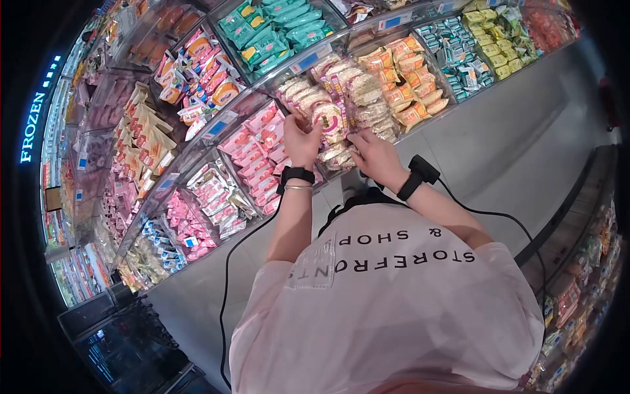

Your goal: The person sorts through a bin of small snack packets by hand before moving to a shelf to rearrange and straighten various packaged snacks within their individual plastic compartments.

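Note:
A clear packet with a round, pale puffed-grain cake and a purple printed label [330,122] lies tilted on top of similar packets in a shelf bin. My left hand [302,140] is closed at the packet's left edge, fingers partly hidden. On the lower right side, the fingers of my right hand [377,157] are curled in and pinch at the edge of the packet. More of the wrapped cakes [363,88] are stacked behind and to the right of both hands. Each wrist wears a black band with a cable attached.
Pink snack packets [252,161] fill the bin to the left, orange-yellow packets [410,79] the one to the right. Teal packets [275,29] sit on the tier above. Price tags [311,58] line the clear bin rails. Black cables [226,289] hang beside my arms.

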Action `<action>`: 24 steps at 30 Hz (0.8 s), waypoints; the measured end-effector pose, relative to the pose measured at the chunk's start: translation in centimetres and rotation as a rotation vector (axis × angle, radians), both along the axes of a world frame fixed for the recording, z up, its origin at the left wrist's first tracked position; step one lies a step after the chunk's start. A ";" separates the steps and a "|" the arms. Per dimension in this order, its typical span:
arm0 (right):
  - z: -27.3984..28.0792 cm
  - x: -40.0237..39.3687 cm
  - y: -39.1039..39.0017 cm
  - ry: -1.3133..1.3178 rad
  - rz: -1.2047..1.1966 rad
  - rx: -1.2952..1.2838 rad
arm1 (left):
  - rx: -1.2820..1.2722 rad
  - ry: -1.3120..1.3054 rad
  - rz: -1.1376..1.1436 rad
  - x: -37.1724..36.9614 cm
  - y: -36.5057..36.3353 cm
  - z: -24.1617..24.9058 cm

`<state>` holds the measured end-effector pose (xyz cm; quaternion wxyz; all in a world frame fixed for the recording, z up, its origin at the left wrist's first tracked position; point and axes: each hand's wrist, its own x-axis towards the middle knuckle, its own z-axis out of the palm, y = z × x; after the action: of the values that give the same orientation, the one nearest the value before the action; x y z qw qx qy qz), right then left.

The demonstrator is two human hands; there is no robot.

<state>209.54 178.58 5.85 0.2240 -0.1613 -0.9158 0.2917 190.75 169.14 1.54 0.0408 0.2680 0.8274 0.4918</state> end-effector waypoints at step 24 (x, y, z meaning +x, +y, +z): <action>0.9 -6.5 3.3 -0.225 0.165 0.514 | -0.033 -0.260 -0.332 -2.3 0.0 -3.5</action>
<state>202.99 181.86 6.71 0.1300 -0.0557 -0.9888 0.0477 188.43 169.12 -1.95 0.2320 0.3342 0.7676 0.4952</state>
